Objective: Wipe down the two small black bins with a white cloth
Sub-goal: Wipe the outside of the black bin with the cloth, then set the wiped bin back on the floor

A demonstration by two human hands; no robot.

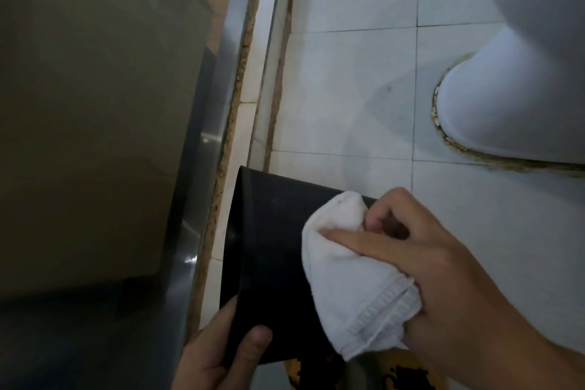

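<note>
One small black bin point(269, 241) is held tipped on its side above the white tiled floor, low in the middle of the view. My left hand point(218, 355) grips its near rim from below, thumb on the outer wall. My right hand point(424, 266) holds a bunched white cloth point(345, 282) against the bin's side, index finger stretched across the cloth. A second bin is not in view.
A white toilet base point(506, 104) stands on the floor at the right. A dark glass or metal door panel point(95, 104) with a worn sill point(240, 79) runs along the left. A yellow and black patterned thing point(395, 370) lies under the bin at the bottom.
</note>
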